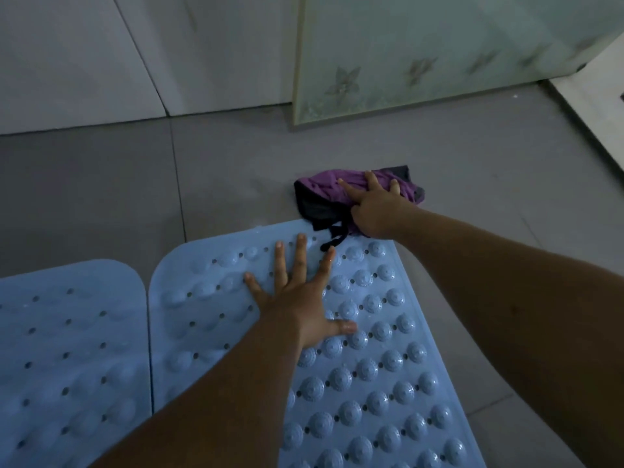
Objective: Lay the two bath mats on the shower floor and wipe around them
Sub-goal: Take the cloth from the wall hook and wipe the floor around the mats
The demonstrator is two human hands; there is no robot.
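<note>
Two blue bath mats lie side by side on the grey floor tiles (pixel 101 184). They are very close, with just a thin strip of floor between them. The left mat (pixel 67 349) has small holes and soft bumps. The right mat (pixel 371 383) has rows of round bumps and little dark holes too.

The person's left hand (pixel 297 298) lies flat on the right mat, near its far end. Its fingers are straight and spread wide, and the thumb sticks out to the side. It holds nothing; it just presses down on the mat.

The right hand (pixel 374 211) is on a purple and black cloth (pixel 324 194). The cloth sits in a bunch on the floor, right at the far corner of the right mat. A black bit of it hangs over onto the mat's edge. The pointing finger lies straight along the cloth, and the other fingers bend over the top of the bunch and grip it.

Behind the cloth stands a pale green glass panel (pixel 439 55) with flower shapes on it. White wall tiles (pixel 67 62) are to the left of it.
</note>
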